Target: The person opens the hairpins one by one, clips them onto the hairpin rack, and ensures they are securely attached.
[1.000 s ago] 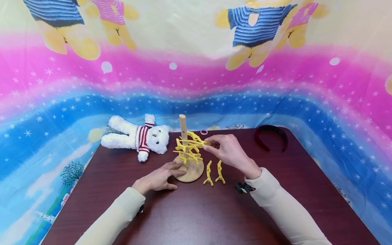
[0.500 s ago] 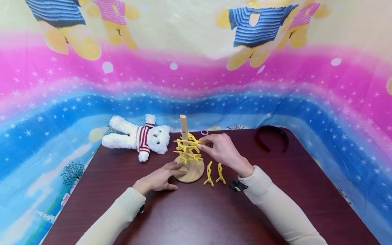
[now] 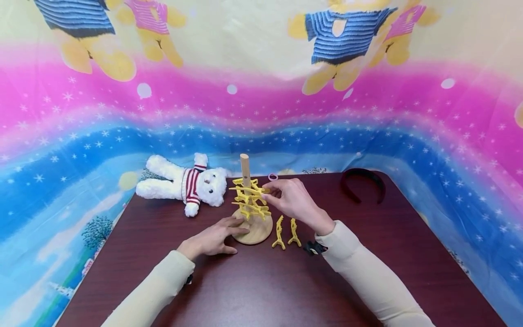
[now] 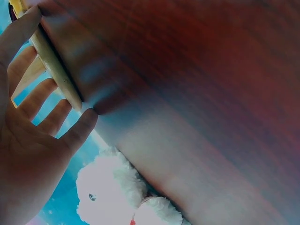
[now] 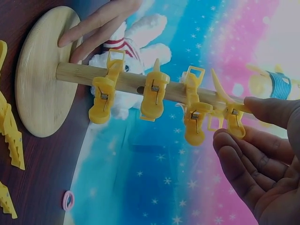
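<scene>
Right hand pinches yellow clip at three o'clock of post; left hand, fingers spread, touches base at nine o'clock

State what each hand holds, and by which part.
The right hand pinches a yellow alligator hair clip by its handle end; the left hand holds nothing, resting on the wooden base.

Yellow clips apparently clamp crosswise onto an upright wooden stand.
</scene>
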Motion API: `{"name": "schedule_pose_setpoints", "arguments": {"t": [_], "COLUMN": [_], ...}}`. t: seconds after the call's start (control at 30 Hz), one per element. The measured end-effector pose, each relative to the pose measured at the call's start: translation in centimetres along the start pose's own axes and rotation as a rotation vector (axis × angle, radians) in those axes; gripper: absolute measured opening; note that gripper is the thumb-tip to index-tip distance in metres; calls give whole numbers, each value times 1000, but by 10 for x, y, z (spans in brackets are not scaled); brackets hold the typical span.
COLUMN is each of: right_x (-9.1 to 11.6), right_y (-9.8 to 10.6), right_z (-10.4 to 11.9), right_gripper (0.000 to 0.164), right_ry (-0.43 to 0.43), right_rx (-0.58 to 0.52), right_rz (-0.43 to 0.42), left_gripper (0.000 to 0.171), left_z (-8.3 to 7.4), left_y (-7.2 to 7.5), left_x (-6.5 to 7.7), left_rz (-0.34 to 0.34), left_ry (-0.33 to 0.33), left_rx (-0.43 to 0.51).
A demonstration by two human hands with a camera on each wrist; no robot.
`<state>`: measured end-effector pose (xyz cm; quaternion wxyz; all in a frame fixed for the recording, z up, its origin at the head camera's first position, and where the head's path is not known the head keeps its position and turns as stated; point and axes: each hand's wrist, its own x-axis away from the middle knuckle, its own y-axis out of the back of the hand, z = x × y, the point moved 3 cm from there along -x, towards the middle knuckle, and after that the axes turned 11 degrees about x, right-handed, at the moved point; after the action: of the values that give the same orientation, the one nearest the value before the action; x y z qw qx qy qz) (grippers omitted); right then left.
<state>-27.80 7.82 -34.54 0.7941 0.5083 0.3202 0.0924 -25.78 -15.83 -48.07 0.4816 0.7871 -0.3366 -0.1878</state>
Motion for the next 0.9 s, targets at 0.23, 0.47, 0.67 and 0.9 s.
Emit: {"name": "schedule_pose_setpoints", "arguments": {"t": [0.23,0.47,0.67,0.9], "right_x": [-1,-2,-1,0], "right_y": [-2,-3,-4,-3], "right_z": [-1,-3,-3,-5], "right_gripper": [23,25,33,38], "right_ry": [-2,-20,-52,-71], "right_rx": [-28,-37,-48,-24], "right_rz": [16,34,53,67], "left_gripper": [64,64,64,63], "left_z": [-1,0,-1,-1], "left_y": [0,1,1,1], "left_x": [0,0,0,0], "left_rz": [-5,1,-1,1], "left_ry": [-5,-1,-2,8], "left_rx": [1,-6,-6,2]}}
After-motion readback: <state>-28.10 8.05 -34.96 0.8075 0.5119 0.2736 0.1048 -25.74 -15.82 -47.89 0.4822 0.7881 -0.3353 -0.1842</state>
